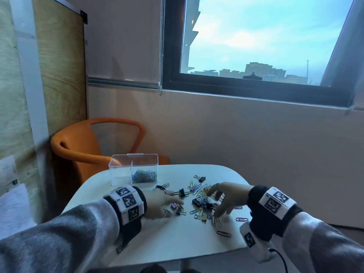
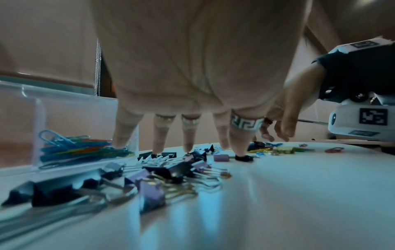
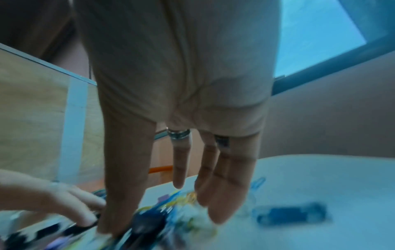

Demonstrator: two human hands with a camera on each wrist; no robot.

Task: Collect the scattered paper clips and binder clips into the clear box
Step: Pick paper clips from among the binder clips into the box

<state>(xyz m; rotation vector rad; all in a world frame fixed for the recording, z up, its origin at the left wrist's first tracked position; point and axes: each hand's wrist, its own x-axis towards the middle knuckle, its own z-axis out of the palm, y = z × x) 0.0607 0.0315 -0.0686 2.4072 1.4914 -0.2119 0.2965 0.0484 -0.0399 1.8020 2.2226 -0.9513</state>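
A clear two-part box stands at the table's far left; its right compartment holds several coloured paper clips, the left one looks empty. A pile of coloured paper clips and black and purple binder clips lies mid-table. My left hand is spread flat, fingertips on the table among binder clips. My right hand hovers over the pile with fingers straight, its thumb down in the blurred clips. Neither hand holds anything that I can see.
The white table has stray paper clips near my right wrist and one black binder clip farther back. An orange chair stands behind the box. A wall and window lie beyond.
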